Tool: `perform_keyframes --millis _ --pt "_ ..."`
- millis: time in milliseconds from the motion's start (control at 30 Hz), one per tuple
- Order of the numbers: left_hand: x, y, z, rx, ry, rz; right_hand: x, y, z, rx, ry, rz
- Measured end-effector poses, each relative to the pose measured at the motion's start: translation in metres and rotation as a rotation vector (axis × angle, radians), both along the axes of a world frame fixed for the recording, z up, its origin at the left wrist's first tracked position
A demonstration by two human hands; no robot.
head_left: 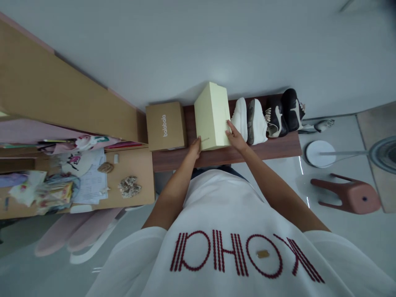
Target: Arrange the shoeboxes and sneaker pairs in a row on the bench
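A pale yellow shoebox (202,117) is held between both my hands over the dark wooden bench, tilted a little. My left hand (195,147) grips its near left corner. On the right side, my right hand (236,138) presses against the box with the thumb toward the top. Left of it sits a brown cardboard box (165,126) with "balabala" printed in white. Close to my right hand stands a pair of white sneakers (239,117), and beyond them a pair of black shoes (291,111) with pale trim. My palms are partly hidden.
The dark wooden bench (222,154) runs along a pale wall. At left, a desk (145,165) carries papers, bags and a patterned scrunchie (129,187). A pink stool (355,194) and a standing fan (385,154) are on the right.
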State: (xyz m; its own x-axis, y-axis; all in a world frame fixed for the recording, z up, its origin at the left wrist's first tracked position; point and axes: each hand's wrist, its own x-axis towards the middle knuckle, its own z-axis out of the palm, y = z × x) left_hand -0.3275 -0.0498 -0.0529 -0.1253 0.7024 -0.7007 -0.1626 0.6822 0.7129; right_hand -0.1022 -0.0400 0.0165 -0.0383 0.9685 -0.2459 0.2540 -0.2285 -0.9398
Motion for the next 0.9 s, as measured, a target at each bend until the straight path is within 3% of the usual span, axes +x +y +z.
perform_keyframes --millis 100,300,467,667,900 --pt "-0.009 -0.012 0.015 -0.054 -0.063 0.063 0.005 -0.006 -0.001 -0.023 0.003 -0.001" --pt "-0.031 -0.032 0.04 0.055 -0.111 0.141 0.014 -0.016 0.005 -0.064 -0.003 -0.046" --pt "-0.031 -0.035 0.051 0.129 -0.056 0.16 0.015 -0.014 0.012 -0.11 0.086 0.065" --pt "-0.036 -0.026 0.052 0.219 -0.062 0.231 0.01 -0.006 -0.005 -0.227 0.182 0.118" --pt "-0.037 -0.017 0.038 0.189 -0.019 0.288 -0.002 0.007 -0.028 -0.295 0.19 0.086"
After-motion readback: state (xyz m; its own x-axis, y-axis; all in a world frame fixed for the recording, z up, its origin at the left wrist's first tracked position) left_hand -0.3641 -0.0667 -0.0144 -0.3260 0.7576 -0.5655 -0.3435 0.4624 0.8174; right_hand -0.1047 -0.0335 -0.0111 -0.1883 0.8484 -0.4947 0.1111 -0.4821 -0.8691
